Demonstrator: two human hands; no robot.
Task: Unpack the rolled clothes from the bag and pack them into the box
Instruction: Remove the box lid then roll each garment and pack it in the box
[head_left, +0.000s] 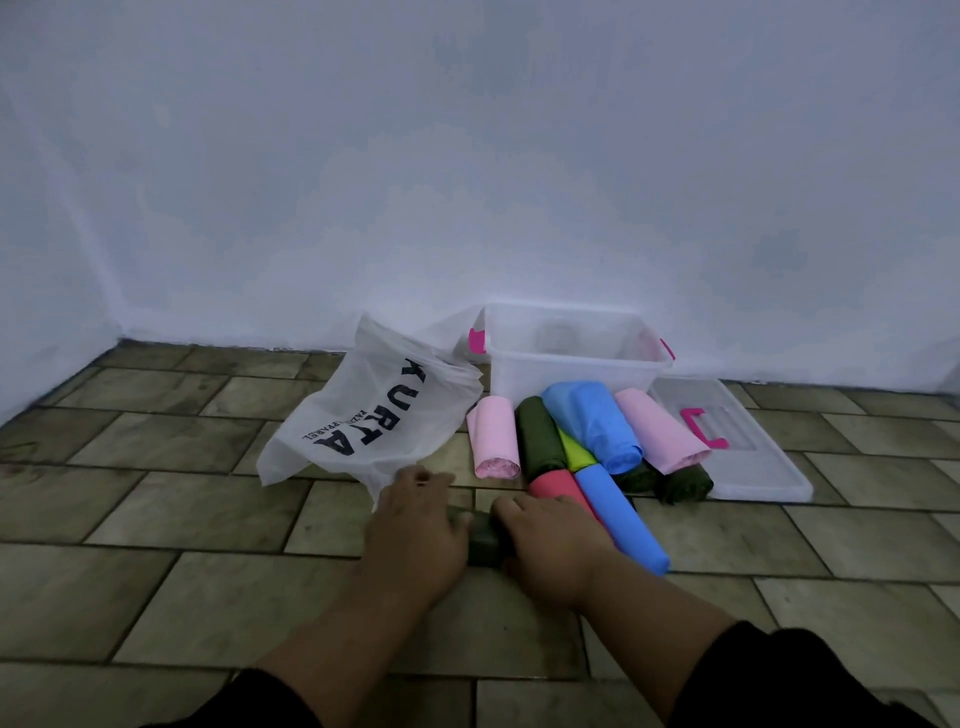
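Dark green cloth is what I am gripping: a dark green roll (483, 540) is lying crosswise on the tiled floor (156, 519) at lower centre. My left hand (415, 525) is curling over one end and my right hand (550, 545) over the other, so only a short middle stretch is showing between them. I am holding both ends, I judge, so the roll is not loosening as it travels. The white plastic bag (363, 415) is lying slack and flattened just above my left hand, looking emptied. The clear plastic box (571, 358) with pink handles is standing open against the wall (467, 156) at upper centre, and I am seeing no clothes in it, though its walls are hazy. Its lid (737, 441) is lying flat to the right. Between me and the box the other rolls are crowding: a pink roll (493, 441), another green roll (540, 441), a lime one (574, 449), a big blue roll (597, 426), and a blue tube (623, 525) touching my right hand. That heap is blocking the straight path, so I am expecting to lift over it.
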